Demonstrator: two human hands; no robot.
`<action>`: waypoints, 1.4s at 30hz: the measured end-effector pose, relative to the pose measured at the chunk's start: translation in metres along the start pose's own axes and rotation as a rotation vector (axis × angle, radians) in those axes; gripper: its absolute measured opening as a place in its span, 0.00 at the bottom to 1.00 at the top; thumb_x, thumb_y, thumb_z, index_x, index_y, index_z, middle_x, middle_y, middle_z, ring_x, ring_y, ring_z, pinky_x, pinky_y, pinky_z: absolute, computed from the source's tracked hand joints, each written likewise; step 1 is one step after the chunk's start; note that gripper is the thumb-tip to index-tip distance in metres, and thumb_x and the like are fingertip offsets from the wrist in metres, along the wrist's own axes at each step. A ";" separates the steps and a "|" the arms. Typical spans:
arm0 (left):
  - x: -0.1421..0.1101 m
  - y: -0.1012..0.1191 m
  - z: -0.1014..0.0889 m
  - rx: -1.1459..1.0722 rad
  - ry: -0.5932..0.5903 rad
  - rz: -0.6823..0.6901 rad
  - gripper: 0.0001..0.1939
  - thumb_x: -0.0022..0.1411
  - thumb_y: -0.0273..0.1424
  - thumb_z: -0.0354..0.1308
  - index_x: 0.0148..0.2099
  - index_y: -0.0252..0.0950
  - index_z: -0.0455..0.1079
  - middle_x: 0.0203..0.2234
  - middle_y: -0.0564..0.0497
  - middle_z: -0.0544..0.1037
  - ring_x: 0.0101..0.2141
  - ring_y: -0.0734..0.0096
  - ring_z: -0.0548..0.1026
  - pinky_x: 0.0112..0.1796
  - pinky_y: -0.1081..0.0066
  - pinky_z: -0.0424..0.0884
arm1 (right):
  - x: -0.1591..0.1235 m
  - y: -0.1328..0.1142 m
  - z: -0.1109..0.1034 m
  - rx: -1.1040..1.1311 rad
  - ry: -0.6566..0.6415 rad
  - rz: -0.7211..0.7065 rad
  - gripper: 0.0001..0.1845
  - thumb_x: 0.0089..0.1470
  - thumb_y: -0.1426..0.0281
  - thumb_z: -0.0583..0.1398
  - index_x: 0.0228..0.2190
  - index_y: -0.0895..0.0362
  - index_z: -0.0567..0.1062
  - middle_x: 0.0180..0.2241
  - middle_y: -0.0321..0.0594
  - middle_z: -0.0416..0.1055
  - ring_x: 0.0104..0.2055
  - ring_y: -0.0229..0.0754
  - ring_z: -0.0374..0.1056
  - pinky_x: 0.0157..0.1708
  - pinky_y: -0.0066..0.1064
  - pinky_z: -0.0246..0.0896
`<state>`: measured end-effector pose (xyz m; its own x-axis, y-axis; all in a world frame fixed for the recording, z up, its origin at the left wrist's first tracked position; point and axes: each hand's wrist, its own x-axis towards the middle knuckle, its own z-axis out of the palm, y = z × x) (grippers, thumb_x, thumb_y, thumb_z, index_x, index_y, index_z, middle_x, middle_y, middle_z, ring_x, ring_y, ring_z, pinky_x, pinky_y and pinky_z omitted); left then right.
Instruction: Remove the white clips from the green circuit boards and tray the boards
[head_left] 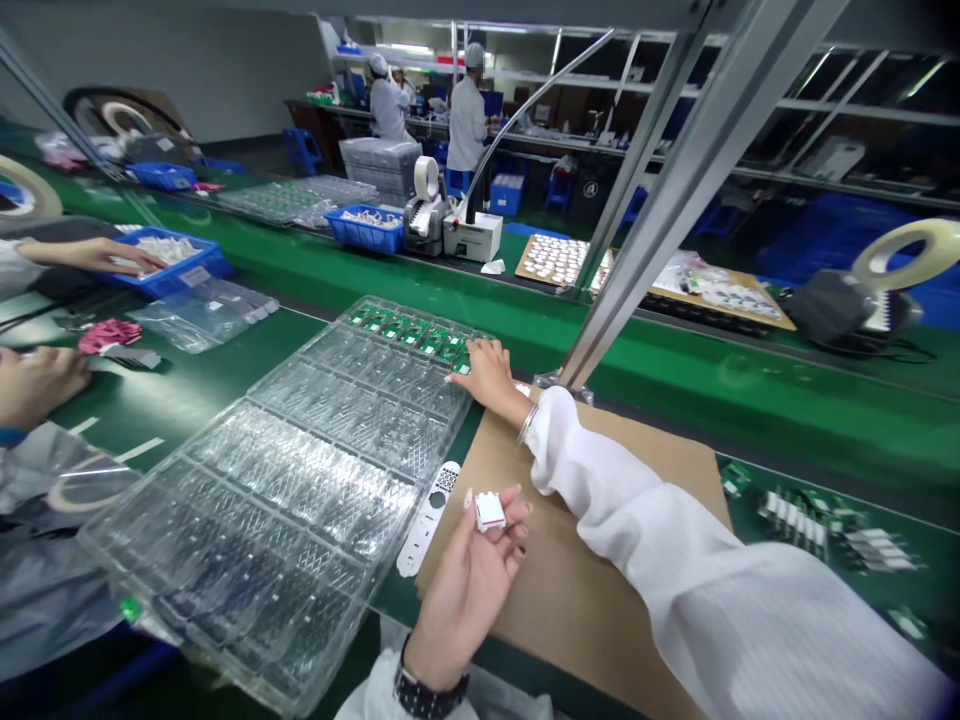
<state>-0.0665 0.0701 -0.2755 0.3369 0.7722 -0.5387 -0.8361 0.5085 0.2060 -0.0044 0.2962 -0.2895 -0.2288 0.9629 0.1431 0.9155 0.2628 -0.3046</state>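
My left hand (469, 575) is held up over the cardboard, its fingers closed around a small white square part (490, 511) with a dark pink line along one edge. My right hand (489, 378) reaches to the far right corner of a clear plastic compartment tray (300, 445). Thumb and fingers there pinch a green circuit board (463, 366) at the end of the row, partly covered by the hand. More green circuit boards (409, 332) fill the tray's far row. Between tray and cardboard lies a flat white strip with holes (427, 522).
Brown cardboard (585, 570) lies under my forearms. Loose boards and white parts (795, 522) sit at the right. On the left, a co-worker's hand (112, 256) is in a blue bin (199, 268). A metal post (637, 230) rises beyond my right hand, near the green conveyor (675, 370).
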 end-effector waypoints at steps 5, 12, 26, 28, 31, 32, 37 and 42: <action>0.001 -0.002 -0.001 -0.010 -0.028 -0.010 0.18 0.67 0.37 0.48 0.43 0.28 0.73 0.29 0.46 0.75 0.29 0.74 0.72 0.32 0.76 0.68 | 0.008 0.012 0.001 -0.002 0.029 0.030 0.37 0.56 0.59 0.65 0.59 0.64 0.61 0.51 0.50 0.48 0.52 0.46 0.43 0.53 0.40 0.45; 0.007 -0.002 -0.007 -0.034 -0.043 -0.011 0.15 0.65 0.35 0.53 0.43 0.27 0.72 0.29 0.47 0.74 0.29 0.74 0.71 0.33 0.75 0.67 | -0.022 0.003 0.010 0.063 0.031 -0.106 0.37 0.54 0.53 0.65 0.58 0.58 0.64 0.50 0.45 0.51 0.52 0.41 0.44 0.53 0.36 0.46; 0.005 0.000 -0.008 -0.022 -0.069 -0.014 0.15 0.63 0.36 0.55 0.42 0.28 0.73 0.29 0.47 0.74 0.29 0.74 0.72 0.33 0.75 0.67 | -0.052 -0.004 -0.005 0.307 0.002 -0.101 0.31 0.59 0.57 0.61 0.58 0.61 0.63 0.50 0.46 0.51 0.53 0.42 0.47 0.55 0.38 0.46; 0.006 0.003 -0.009 -0.005 -0.091 0.000 0.15 0.63 0.37 0.56 0.42 0.28 0.73 0.30 0.47 0.75 0.30 0.74 0.72 0.34 0.75 0.68 | -0.066 0.000 -0.027 0.385 -0.011 -0.112 0.24 0.63 0.62 0.57 0.57 0.62 0.64 0.49 0.44 0.53 0.52 0.36 0.50 0.56 0.32 0.49; 0.007 0.007 -0.009 0.019 -0.135 0.041 0.15 0.62 0.38 0.57 0.42 0.29 0.74 0.33 0.47 0.76 0.32 0.73 0.72 0.34 0.74 0.68 | -0.105 0.010 -0.065 0.532 -0.169 -0.316 0.25 0.60 0.65 0.60 0.57 0.57 0.64 0.49 0.39 0.55 0.50 0.27 0.55 0.49 0.15 0.56; 0.007 0.007 -0.007 0.026 -0.153 0.051 0.15 0.61 0.38 0.57 0.42 0.30 0.74 0.34 0.47 0.76 0.34 0.72 0.73 0.35 0.74 0.68 | -0.120 0.013 -0.077 0.648 -0.289 -0.460 0.30 0.58 0.66 0.63 0.59 0.58 0.61 0.50 0.40 0.53 0.53 0.28 0.54 0.51 0.15 0.56; 0.008 0.001 0.004 0.049 -0.209 0.044 0.16 0.64 0.39 0.53 0.39 0.31 0.75 0.34 0.46 0.76 0.38 0.68 0.73 0.44 0.69 0.66 | -0.174 0.021 -0.096 0.630 -0.241 -0.556 0.37 0.51 0.71 0.67 0.59 0.62 0.60 0.50 0.41 0.54 0.54 0.31 0.52 0.55 0.19 0.51; 0.013 -0.006 0.009 0.000 -0.213 -0.007 0.18 0.69 0.37 0.44 0.42 0.34 0.73 0.35 0.47 0.76 0.39 0.69 0.73 0.47 0.67 0.65 | -0.186 0.025 -0.081 0.705 -0.085 -0.475 0.31 0.51 0.75 0.66 0.55 0.63 0.64 0.42 0.38 0.60 0.46 0.27 0.58 0.48 0.16 0.53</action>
<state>-0.0532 0.0809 -0.2764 0.4269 0.8315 -0.3556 -0.8332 0.5145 0.2029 0.0879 0.1189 -0.2472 -0.5860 0.7348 0.3417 0.3029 0.5897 -0.7487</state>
